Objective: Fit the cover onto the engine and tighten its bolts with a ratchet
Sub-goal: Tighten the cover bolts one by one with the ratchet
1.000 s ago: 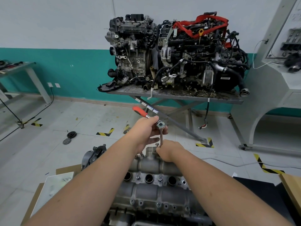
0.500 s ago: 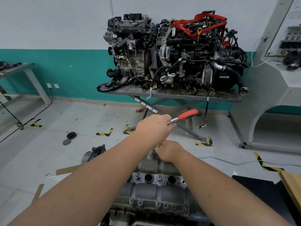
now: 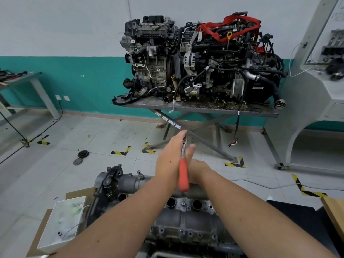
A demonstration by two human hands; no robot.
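A grey metal cover [image 3: 178,222] lies on the engine [image 3: 111,185] low in the head view, with bolt heads such as one bolt [image 3: 183,203] between its round holes. A ratchet [image 3: 183,175] stands over the cover's far edge, its red handle pointing back toward me. My left hand [image 3: 170,159] holds the ratchet near its head, fingers stretched along it. Just behind the handle, my right hand [image 3: 200,169] is curled round the shaft under the head. The socket end and the bolt under it are hidden by my hands.
Two large engines [image 3: 201,62] sit on a steel table [image 3: 260,111] by the wall ahead. A white tray [image 3: 61,224] on cardboard is at my lower left. A black mat [image 3: 297,216] and a wooden board [image 3: 335,209] are at my right. Two discs [image 3: 81,157] lie on the floor.
The red handle swung round from far left, through the right, to point back toward me. My left hand turned with it; my right hand stayed low at the shaft.
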